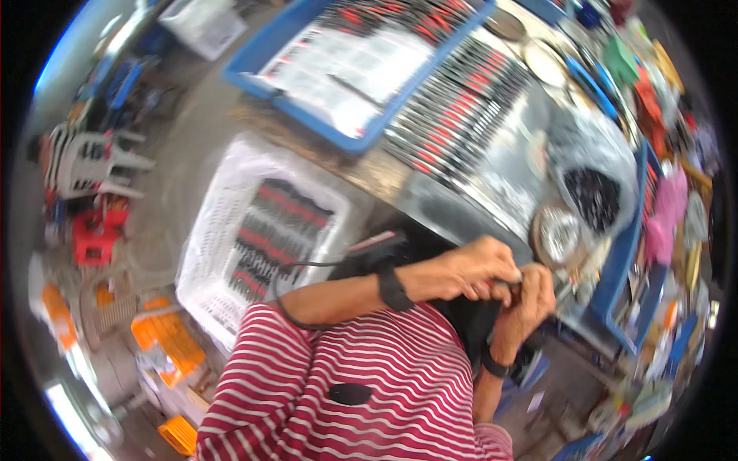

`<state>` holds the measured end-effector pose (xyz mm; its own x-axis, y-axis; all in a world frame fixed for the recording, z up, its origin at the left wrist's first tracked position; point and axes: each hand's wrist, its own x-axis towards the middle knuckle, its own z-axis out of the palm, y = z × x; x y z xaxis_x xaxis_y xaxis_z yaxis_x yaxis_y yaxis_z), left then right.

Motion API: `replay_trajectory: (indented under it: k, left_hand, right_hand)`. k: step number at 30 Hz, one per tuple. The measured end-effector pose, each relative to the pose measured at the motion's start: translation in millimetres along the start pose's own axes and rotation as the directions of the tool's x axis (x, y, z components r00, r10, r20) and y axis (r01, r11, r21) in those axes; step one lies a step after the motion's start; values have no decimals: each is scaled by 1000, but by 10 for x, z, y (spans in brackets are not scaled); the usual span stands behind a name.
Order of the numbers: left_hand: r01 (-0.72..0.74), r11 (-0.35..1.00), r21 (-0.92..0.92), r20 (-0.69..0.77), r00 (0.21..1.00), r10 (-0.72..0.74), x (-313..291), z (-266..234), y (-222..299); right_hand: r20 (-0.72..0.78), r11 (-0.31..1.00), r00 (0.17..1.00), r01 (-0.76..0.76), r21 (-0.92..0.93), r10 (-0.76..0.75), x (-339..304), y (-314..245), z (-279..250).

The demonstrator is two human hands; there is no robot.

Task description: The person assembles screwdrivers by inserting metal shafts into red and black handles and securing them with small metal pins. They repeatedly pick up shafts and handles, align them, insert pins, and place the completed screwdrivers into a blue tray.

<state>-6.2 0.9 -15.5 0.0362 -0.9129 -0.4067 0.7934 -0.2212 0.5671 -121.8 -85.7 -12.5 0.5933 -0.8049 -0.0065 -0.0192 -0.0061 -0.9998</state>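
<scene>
My left hand (pixel 478 270) and my right hand (pixel 530 298) meet close in front of my body, above the near edge of the worktable. Both are closed, with thumbs and fingers pinched together. Whatever sits between them is too small and too covered by the fingers to name. Beyond the hands, a dark grey metal plate (pixel 461 207) lies on the table. A long row of slim black-and-red pieces (pixel 461 100) is laid side by side past it; blur hides their exact kind.
A blue tray (pixel 307 127) at the back holds similar pieces and white printed sheets. To the left stands a white plastic basket (pixel 201 246) with rows of such pieces. On the right are a clear plastic bag (pixel 607 146) with black contents, a tape roll (pixel 557 234) and another blue tray (pixel 615 284).
</scene>
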Motion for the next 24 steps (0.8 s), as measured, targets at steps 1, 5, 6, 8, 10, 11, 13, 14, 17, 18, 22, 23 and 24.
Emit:
replay_trajectory:
  k: [1, 5, 6, 8, 10, 11, 13, 14, 17, 18, 22, 23, 24]
  left_hand:
    - [-24, 1000, -10, 14, 1000, 24, 1, 3, -12]
    - [-108, 994, -10, 45, 993, 108, 15, -12, -63]
    - [-112, 993, 21, 59, 992, 111, 10, -25, -64]
    - [-131, 991, 4, 60, 990, 130, -3, -38, -85]
    - [-146, 989, 12, 45, 988, 145, -1, -36, -93]
    - [-154, 988, 27, 48, 987, 153, -2, -33, -95]
    - [-166, 984, 60, 54, 985, 163, -3, -30, -91]
    - [-168, 984, 58, 49, 985, 166, -9, -24, -90]
    - [-173, 984, 46, 22, 985, 172, -53, -3, -90]
    - [-171, 985, 31, 28, 985, 170, -70, -2, -85]
    - [-165, 986, 21, 23, 986, 165, -114, 11, -77]
    - [-170, 985, 17, 31, 985, 169, -124, 10, -82]
    - [-168, 986, 14, 37, 985, 168, -133, 10, -90]
  right_hand:
    - [40, 997, 997, 61, -53, -59, -2, -4, 18]
    - [57, 996, 998, -22, 86, 17, -21, -32, 29]
    - [72, 993, 997, -36, 112, 28, -29, -36, 22]
    - [91, 996, 996, -4, 89, -4, -31, -26, 6]
    - [82, 997, 997, -8, 75, 1, -36, 0, -5]
    - [74, 998, 997, 3, 66, -8, -43, 11, -5]
    - [93, 994, 996, -1, 106, -9, -54, 28, -2]
    - [79, 996, 997, 5, 85, -12, -59, 31, -1]
    - [122, 988, 992, 17, 151, -35, -70, 24, 0]
    - [120, 986, 993, -6, 166, -14, -73, 17, -4]
    - [162, 990, 987, -16, 141, -7, -85, 11, -20]
    - [189, 986, 982, -26, 166, -6, -91, 13, -26]
    - [194, 986, 981, -37, 163, 5, -98, 15, -30]
